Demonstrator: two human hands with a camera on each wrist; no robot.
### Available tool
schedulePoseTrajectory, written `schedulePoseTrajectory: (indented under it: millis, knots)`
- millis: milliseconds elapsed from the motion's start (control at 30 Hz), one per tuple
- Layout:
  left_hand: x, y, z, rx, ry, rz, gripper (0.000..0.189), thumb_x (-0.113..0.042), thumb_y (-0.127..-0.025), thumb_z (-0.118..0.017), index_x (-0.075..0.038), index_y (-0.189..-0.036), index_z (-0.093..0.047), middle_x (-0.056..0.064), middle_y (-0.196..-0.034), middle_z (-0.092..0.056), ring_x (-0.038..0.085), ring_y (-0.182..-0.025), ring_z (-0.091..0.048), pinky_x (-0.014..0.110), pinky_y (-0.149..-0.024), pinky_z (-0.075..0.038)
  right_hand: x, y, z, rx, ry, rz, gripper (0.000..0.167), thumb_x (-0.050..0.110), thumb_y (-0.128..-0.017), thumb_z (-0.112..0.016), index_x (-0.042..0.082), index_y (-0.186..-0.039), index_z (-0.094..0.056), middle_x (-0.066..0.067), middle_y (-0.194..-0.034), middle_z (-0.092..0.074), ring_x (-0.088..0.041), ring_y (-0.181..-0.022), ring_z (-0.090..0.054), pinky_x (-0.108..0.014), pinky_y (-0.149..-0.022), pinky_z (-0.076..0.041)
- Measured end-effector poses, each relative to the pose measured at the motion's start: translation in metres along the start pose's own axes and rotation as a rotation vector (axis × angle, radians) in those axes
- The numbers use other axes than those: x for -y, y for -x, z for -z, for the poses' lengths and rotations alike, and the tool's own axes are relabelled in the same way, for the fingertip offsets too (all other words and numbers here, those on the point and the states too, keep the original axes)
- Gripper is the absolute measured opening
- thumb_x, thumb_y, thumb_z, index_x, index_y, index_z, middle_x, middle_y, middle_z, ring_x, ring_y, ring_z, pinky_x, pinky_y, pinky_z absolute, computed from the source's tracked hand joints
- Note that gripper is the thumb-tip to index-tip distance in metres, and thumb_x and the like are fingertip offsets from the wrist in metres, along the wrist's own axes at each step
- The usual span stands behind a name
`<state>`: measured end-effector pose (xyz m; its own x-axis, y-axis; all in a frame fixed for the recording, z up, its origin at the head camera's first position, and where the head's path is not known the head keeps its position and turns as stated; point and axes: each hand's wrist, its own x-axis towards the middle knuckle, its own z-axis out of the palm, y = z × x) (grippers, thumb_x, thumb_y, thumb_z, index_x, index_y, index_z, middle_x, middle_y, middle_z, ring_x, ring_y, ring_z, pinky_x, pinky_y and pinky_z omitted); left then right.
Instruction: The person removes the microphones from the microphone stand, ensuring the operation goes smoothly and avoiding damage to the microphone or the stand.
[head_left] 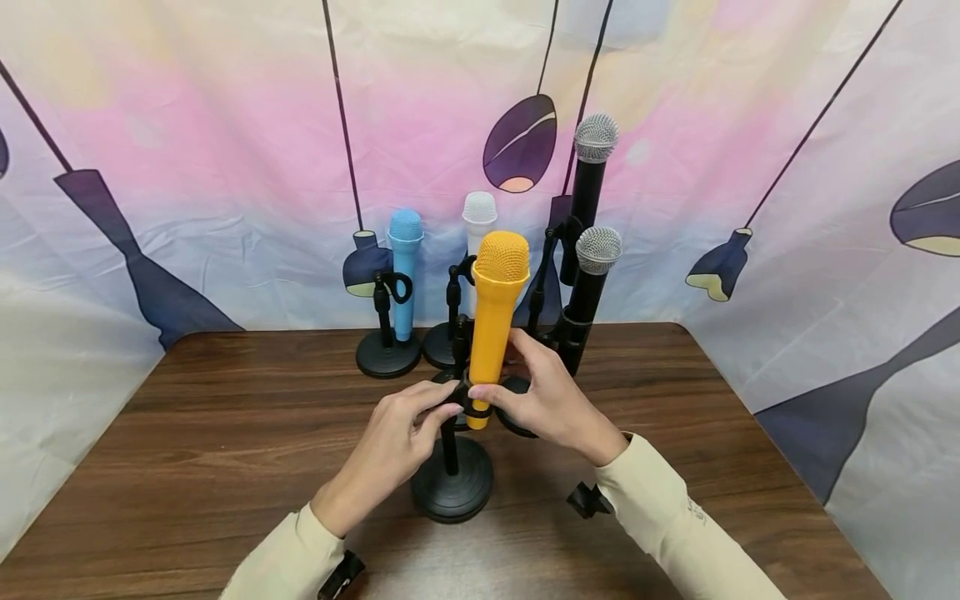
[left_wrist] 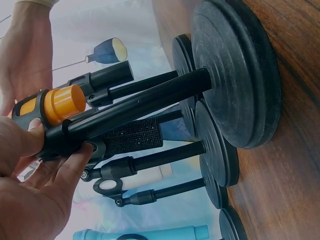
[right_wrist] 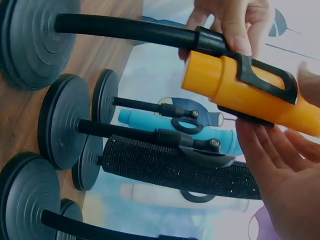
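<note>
Pinching neck of blk stand point(head_left: 450, 454) beside its clip point(right_wrist: 244, 70): L hand point(head_left: 397, 429), thumb + fingers on opp. sides. R hand point(head_left: 546, 400) grasping lower part of yel. mic point(head_left: 491, 329), thumb near side, fingers far side. Mic btwn hands, head up, slight tilt; lower end thru clip, butt poking out below. Blue mic point(head_left: 406, 250) behind, well apart from fingers.

Head view: from above the worktop point(head_left: 262, 417), facing forward and down, farthest back, reaching to the printed backdrop point(head_left: 262, 167). Left wrist view: close in, low, scene lying sideways, worktop along the right side. Right wrist view: also near, rolled the opposite way, worktop at left. Both wrist views share the yellow microphone point(head_left: 491, 325) and its stand's round base point(head_left: 453, 497).
</note>
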<state>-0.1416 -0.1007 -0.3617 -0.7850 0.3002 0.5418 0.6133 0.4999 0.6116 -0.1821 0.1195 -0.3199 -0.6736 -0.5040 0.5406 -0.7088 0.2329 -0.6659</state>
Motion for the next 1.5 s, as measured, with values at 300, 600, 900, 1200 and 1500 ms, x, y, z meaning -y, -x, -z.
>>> schedulePoseTrajectory:
  millis: [300, 600, 900, 1200, 1500]
  knots:
    - [-0.0002, -0.0007, 0.0007, 0.011, 0.002, 0.008, 0.033, -0.012, -0.097, -0.069, -0.004, -0.130, -0.069, 0.001, -0.115, -0.072, 0.006, -0.074, -0.059, 0.024, -0.062, -0.050, -0.0011, 0.0005, -0.0042, -0.059, 0.107, 0.012, 0.036, 0.012, -0.091, -0.079, 0.001, -0.119, -0.060, -0.005, -0.104, -0.069, -0.016, -0.094, -0.070, -0.033, -0.082, -0.057]
    - [-0.0006, -0.0007, 0.0000, 0.006, 0.006, 0.007, 0.033, -0.013, -0.098, -0.069, -0.006, -0.130, -0.069, 0.000, -0.115, -0.072, 0.006, -0.073, -0.059, 0.025, -0.062, -0.050, 0.0015, -0.0017, -0.0037, -0.065, 0.108, 0.059, 0.035, 0.010, -0.093, -0.076, -0.001, -0.120, -0.057, -0.007, -0.101, -0.069, -0.016, -0.092, -0.070, -0.033, -0.081, -0.057]
    - [-0.0010, -0.0007, -0.0011, 0.006, 0.003, 0.005, 0.034, -0.012, -0.097, -0.069, -0.002, -0.129, -0.068, 0.004, -0.116, -0.072, 0.008, -0.072, -0.060, 0.024, -0.062, -0.051, -0.0031, 0.0000, 0.0019, -0.027, -0.098, 0.074, 0.051, -0.004, -0.084, -0.080, -0.002, -0.129, -0.056, -0.012, -0.115, -0.064, -0.022, -0.106, -0.067, -0.035, -0.094, -0.054]
    - [-0.0003, -0.0005, -0.0013, 0.004, 0.007, -0.003, 0.034, -0.012, -0.098, -0.069, -0.004, -0.130, -0.068, 0.002, -0.116, -0.072, 0.007, -0.075, -0.061, 0.025, -0.064, -0.052, -0.0005, -0.0004, -0.0015, -0.074, 0.005, 0.093, 0.043, 0.000, -0.088, -0.077, -0.003, -0.126, -0.055, -0.011, -0.112, -0.063, -0.021, -0.105, -0.068, -0.032, -0.091, -0.055]
    - [0.0001, -0.0001, -0.0007, -0.001, -0.002, -0.009, 0.034, -0.012, -0.097, -0.069, -0.003, -0.130, -0.068, 0.003, -0.114, -0.072, 0.005, -0.067, -0.053, 0.024, -0.060, -0.049, 0.0040, -0.0033, 0.0021, -0.057, -0.049, 0.059, 0.045, 0.001, -0.094, -0.071, -0.005, -0.133, -0.050, -0.016, -0.117, -0.062, -0.025, -0.106, -0.068, -0.037, -0.090, -0.056]
